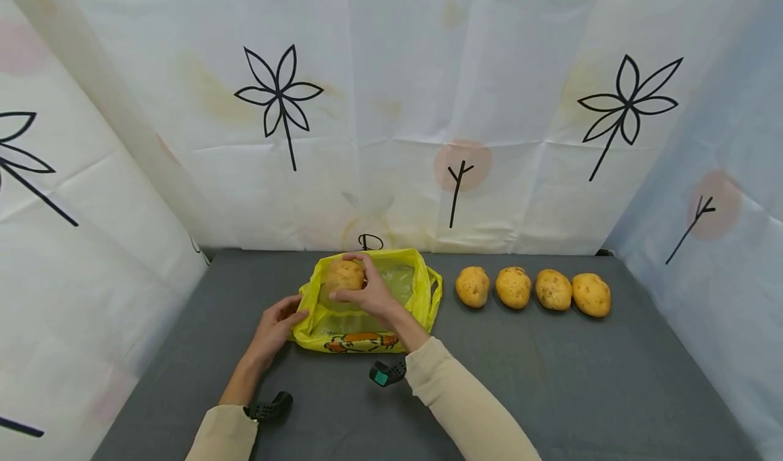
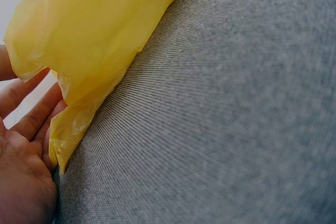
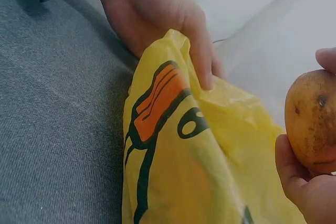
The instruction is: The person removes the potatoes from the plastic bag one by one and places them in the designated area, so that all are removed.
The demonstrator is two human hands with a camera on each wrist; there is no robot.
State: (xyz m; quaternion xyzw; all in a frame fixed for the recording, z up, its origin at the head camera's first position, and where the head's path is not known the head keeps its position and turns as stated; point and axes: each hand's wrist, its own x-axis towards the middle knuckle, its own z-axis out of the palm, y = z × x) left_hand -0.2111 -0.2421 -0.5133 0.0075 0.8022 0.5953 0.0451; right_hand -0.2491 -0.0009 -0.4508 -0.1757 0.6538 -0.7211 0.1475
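A yellow plastic bag (image 1: 318, 338) with an orange and black print lies with its mouth spread wide. Over its left part, my right hand (image 1: 374, 296) grips a potato (image 1: 344, 275) between thumb and fingers. The right wrist view shows brown specks on this potato (image 3: 312, 116). At the bag's left edge, my left hand (image 1: 274, 326) holds the rim, its thumb over the plastic and its other fingers on the outer side. Close up, the left wrist view has these fingers (image 2: 39, 111) against the thin yellow plastic (image 2: 105, 40).
Several potatoes (image 1: 513, 287) stand in a row to the right of the bag on the grey table (image 1: 520, 393). A white patterned cloth (image 1: 391, 107) hangs behind the table and along both sides. Dark bands sit on both wrists.
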